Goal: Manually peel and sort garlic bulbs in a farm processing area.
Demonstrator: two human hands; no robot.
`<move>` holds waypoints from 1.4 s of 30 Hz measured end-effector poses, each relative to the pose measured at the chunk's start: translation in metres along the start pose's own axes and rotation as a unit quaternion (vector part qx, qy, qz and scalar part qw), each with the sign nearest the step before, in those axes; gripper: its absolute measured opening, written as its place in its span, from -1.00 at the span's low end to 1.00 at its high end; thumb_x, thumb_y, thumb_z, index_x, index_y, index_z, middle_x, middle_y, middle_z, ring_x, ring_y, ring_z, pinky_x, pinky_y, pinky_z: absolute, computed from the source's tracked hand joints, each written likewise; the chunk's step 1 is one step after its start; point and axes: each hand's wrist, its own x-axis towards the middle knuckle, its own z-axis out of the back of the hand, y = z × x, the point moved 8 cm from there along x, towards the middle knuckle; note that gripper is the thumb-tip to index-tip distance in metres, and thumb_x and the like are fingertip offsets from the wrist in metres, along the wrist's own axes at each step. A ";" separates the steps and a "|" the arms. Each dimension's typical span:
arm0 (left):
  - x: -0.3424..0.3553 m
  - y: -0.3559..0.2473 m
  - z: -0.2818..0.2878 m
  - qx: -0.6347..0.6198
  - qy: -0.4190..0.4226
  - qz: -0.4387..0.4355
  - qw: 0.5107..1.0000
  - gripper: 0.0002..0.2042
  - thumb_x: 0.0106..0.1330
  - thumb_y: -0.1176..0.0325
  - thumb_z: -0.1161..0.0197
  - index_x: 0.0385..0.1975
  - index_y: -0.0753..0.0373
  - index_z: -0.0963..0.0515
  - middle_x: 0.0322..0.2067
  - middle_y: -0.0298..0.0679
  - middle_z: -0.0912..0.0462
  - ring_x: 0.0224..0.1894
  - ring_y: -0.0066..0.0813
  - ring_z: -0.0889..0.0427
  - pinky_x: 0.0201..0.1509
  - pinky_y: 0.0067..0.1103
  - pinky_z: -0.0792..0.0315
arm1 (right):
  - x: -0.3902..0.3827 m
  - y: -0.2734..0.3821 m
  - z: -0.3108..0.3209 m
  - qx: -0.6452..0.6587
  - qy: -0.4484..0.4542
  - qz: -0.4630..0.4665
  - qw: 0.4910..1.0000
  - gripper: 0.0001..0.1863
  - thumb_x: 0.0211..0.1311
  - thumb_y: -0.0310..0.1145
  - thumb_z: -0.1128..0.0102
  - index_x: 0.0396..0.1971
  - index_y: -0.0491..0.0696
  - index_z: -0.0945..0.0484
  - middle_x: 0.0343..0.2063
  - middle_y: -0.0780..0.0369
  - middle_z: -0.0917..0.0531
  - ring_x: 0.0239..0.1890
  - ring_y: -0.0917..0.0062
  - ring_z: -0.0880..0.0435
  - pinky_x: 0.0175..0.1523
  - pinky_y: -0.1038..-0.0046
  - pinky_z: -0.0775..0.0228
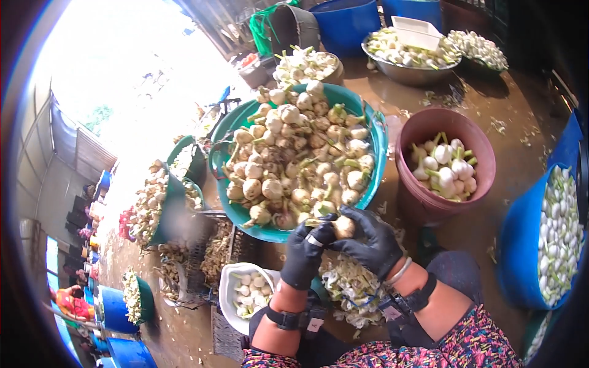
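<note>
Both my hands wear dark gloves and meet over the near rim of a wide teal tub (379,153). Between my fingers is a pale brown garlic bulb (345,227). The fingers of my right hand (372,244) curl round its right side. My left hand (304,251), with a white band on one finger, closes at its stem side; whether a small tool is in those fingers is hidden. Heaped in the tub are many unpeeled garlic bulbs (288,141) with greenish stems. To the right, a pink bucket (411,196) holds cleaner white bulbs (445,162).
Below my hands lies a pile of peelings (353,288). A white container (228,300) with small white bulbs stands at left, near dark crates (236,245). At right is a blue tub (518,239) of white bulbs; a metal basin (411,73) stands behind. Another person (72,300) sits far left.
</note>
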 end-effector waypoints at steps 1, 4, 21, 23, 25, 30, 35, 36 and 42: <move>-0.001 -0.007 -0.005 0.041 0.000 -0.030 0.999 -0.78 0.23 0.40 -0.14 -0.20 0.38 -0.51 -0.39 -0.35 -0.57 -0.36 -0.67 -0.51 -0.28 -0.69 -0.42 | -0.004 -0.011 -0.002 0.115 -0.004 -0.063 0.991 -0.37 -0.04 -0.39 -0.36 0.07 -0.20 -0.33 -0.09 0.11 -0.52 -0.06 0.49 -0.53 0.03 0.49 -0.39; -0.004 -0.018 -0.007 0.078 0.012 -0.024 0.997 -0.78 0.22 0.43 -0.13 -0.19 0.40 -0.50 -0.44 -0.30 -0.59 -0.41 -0.64 -0.54 -0.33 -0.67 -0.45 | -0.015 -0.033 -0.021 0.420 -0.017 -0.229 0.878 -0.55 0.07 -0.48 -0.25 -0.02 -0.23 -0.38 -0.16 0.21 -0.55 -0.11 0.58 -0.52 -0.01 0.51 -0.41; -0.001 -0.014 -0.011 -0.009 0.033 0.022 0.999 -0.74 0.19 0.47 -0.10 -0.14 0.45 -0.48 -0.41 -0.21 -0.60 -0.42 -0.52 -0.57 -0.34 -0.63 -0.44 | -0.017 -0.037 -0.021 0.479 -0.005 -0.334 0.812 -0.57 0.18 -0.44 -0.15 0.05 -0.17 -0.32 -0.19 0.24 -0.54 -0.23 0.60 -0.56 -0.16 0.56 -0.48; -0.004 -0.025 -0.009 0.040 0.019 -0.028 0.999 -0.78 0.08 0.56 -0.20 -0.24 0.39 -0.50 -0.46 -0.24 -0.55 -0.44 -0.46 -0.54 -0.39 -0.59 -0.43 | -0.013 -0.036 -0.026 0.477 -0.003 -0.284 0.832 -0.50 0.14 -0.53 -0.16 0.10 -0.18 -0.28 -0.16 0.22 -0.53 -0.20 0.59 -0.55 -0.11 0.56 -0.47; -0.006 -0.049 -0.010 0.232 0.032 -0.190 0.953 -0.78 -0.04 0.65 -0.24 -0.35 0.36 -0.49 -0.44 -0.21 -0.52 -0.44 -0.40 -0.53 -0.38 -0.56 -0.44 | -0.010 -0.031 -0.021 0.485 -0.001 -0.270 0.832 -0.46 0.07 -0.63 -0.18 0.10 -0.19 -0.26 -0.13 0.20 -0.52 -0.15 0.57 -0.54 -0.04 0.54 -0.46; 0.000 -0.026 -0.013 0.056 0.006 -0.041 0.998 -0.77 -0.03 0.71 -0.17 -0.34 0.33 -0.51 -0.43 -0.20 -0.52 -0.44 -0.42 -0.52 -0.37 -0.56 -0.44 | -0.010 -0.037 -0.021 0.437 -0.010 -0.239 0.867 -0.39 -0.02 -0.63 -0.27 0.11 -0.17 -0.28 -0.04 0.18 -0.49 -0.05 0.56 -0.50 0.05 0.51 -0.41; -0.002 -0.014 -0.014 0.025 0.007 0.017 1.000 -0.75 0.05 0.60 -0.15 -0.23 0.36 -0.53 -0.33 -0.19 -0.59 -0.36 -0.51 -0.56 -0.31 -0.65 -0.45 | -0.015 -0.037 -0.022 0.392 0.003 -0.194 0.899 -0.42 -0.02 -0.60 -0.29 0.07 -0.18 -0.32 -0.04 0.19 -0.49 -0.04 0.58 -0.49 0.07 0.52 -0.39; -0.004 -0.009 -0.013 -0.023 -0.008 0.065 0.998 -0.76 0.04 0.56 -0.16 -0.25 0.39 -0.53 -0.33 -0.17 -0.61 -0.36 -0.50 -0.58 -0.31 -0.65 -0.46 | -0.015 -0.036 -0.022 0.392 0.002 -0.194 0.899 -0.42 -0.02 -0.60 -0.29 0.07 -0.18 -0.32 -0.04 0.19 -0.49 -0.04 0.58 -0.49 0.07 0.52 -0.39; -0.003 -0.013 -0.005 0.097 0.014 -0.007 0.995 -0.78 -0.02 0.57 -0.13 -0.33 0.41 -0.54 -0.46 -0.19 -0.62 -0.46 -0.49 -0.59 -0.31 -0.63 -0.47 | -0.021 -0.045 -0.022 0.459 0.048 -0.340 0.819 -0.66 0.19 -0.26 -0.14 -0.08 -0.10 -0.45 -0.35 0.28 -0.60 -0.38 0.66 -0.58 -0.37 0.59 -0.47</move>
